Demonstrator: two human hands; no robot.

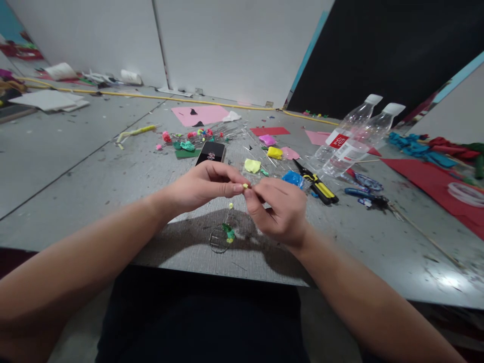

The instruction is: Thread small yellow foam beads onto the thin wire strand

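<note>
Above the table's near part, my left hand (206,187) and my right hand (280,207) meet at the fingertips. Both pinch a small piece of yellow clay (245,186) between them. Below them on the grey tabletop lies a wire ring (218,241) with a bit of green clay (229,231) and yellow dots along it. Just beyond my fingers sits a pale yellow clay lump (252,165). A dark phone (212,153) lies past my left hand, partly covered by it. A blue clay packet (293,178) rests behind my right hand.
Yellow-handled pliers (320,187) and two clear plastic bottles (350,141) stand to the right. Red sheets (427,181) lie farther right. Several wire stems with coloured clay (198,134) lie beyond the phone, near a pink sheet (206,115). A yellow cord (181,99) runs along the back.
</note>
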